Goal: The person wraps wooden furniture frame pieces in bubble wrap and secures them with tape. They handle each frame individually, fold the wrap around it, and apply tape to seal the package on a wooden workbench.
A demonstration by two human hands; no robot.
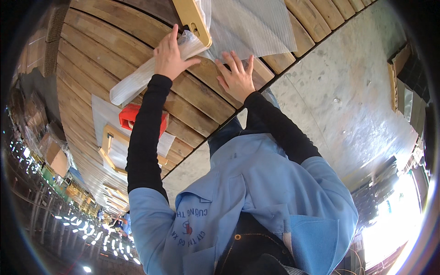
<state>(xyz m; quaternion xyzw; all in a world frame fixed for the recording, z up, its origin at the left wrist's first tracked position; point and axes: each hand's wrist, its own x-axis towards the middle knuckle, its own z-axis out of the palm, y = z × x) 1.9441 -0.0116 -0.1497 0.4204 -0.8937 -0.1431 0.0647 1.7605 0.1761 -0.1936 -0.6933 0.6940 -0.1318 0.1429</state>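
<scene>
A honey-coloured wooden piece [189, 16] with a slotted metal fitting near its end lies on the slatted wooden table. Translucent ribbed foam sheet [256, 27] spreads to its right, and a folded strip of wrap [133, 84] runs down to its left. My left hand [169, 57] rests on that strip beside the end of the wooden piece, fingers stretched and thumb out. Spread and flat, the fingers of my right hand [236, 77] touch the near edge of the foam sheet. Neither hand is closed round anything.
A red tape dispenser [130, 114] sits on the table left of my left forearm. Behind it, another wooden piece [108, 142] lies on a foam sheet. The slatted table [201, 98] ends along a slanting edge, with grey concrete floor [330, 91] to the right.
</scene>
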